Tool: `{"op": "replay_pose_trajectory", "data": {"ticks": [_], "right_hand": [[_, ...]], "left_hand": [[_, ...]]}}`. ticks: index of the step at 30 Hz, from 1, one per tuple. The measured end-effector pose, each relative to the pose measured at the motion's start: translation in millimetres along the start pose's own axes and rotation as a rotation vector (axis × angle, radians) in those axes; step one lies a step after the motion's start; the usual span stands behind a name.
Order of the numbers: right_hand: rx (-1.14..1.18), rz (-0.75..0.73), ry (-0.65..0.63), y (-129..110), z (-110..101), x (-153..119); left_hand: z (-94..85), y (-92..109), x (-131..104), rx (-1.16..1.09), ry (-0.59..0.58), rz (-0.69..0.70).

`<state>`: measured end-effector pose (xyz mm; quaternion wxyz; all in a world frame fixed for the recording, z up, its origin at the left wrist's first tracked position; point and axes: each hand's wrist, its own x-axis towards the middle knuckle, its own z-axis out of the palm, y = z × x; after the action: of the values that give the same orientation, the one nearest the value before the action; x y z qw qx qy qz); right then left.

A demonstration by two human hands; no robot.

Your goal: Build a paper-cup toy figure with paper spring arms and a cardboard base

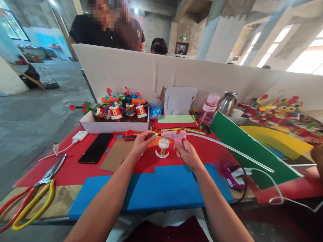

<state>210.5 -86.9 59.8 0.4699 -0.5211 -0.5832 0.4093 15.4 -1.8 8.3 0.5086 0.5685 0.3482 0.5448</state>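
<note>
My right hand (187,153) is wrapped round the handle of a pink hot glue gun (179,135), whose nozzle points left. A long translucent glue stick (232,148) runs out of its back end. Close to the nozzle tip, my left hand (144,144) pinches a small pale green piece (155,135); whether the tip touches it I cannot tell. Just below the gun, an upside-down white paper cup (163,150) with a red and yellow band stands on the red sheet (141,164). The gun's wire stand shows above the cup.
Large scissors (45,183), a black phone (96,148) and brown cardboard (117,154) lie at left. Behind them, a white box (114,127) holds several paper-cup figures. Blue foam (174,188) lies along the front edge. Green board (247,148) and a purple power bank (232,176) are at right.
</note>
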Motion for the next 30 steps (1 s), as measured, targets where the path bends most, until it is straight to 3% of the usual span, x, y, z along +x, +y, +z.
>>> {"op": "replay_pose_trajectory", "data": {"ticks": [30], "right_hand": [[-0.049,0.004,0.023,-5.3,-2.8,-0.1]], "left_hand": [[3.7,6.8,2.8,-0.071,0.006,-0.015]]}}
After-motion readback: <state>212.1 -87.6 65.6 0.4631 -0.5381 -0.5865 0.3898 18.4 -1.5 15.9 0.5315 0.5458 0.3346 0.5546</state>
